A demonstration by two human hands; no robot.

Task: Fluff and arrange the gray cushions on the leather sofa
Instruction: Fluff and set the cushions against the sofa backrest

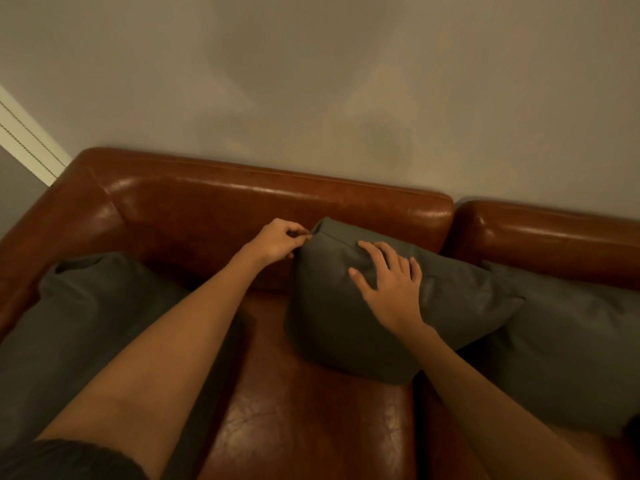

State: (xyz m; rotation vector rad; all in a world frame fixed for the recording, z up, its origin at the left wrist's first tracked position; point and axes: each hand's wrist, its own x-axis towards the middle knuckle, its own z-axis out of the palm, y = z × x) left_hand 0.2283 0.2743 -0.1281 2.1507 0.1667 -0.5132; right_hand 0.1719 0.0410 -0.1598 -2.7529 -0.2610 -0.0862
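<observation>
Evidently soft and light, the middle cushion [346, 306] is pinched at its top corner by the left hand [277, 242], while the right hand [391, 285] is laid flat on it, fingers [367, 252] spread

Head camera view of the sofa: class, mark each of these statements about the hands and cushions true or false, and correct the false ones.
1. The left hand pinches the top corner of the middle cushion. True.
2. The right hand is clenched in a fist away from the cushions. False: it rests with spread fingers on the middle cushion.
3. Three gray cushions are on the sofa. True: the left cushion, the middle one and the right cushion.
4. The sofa is blue fabric. False: it is brown leather.
5. The middle cushion lies flat on the floor. False: it leans against the sofa's backrest.
</observation>
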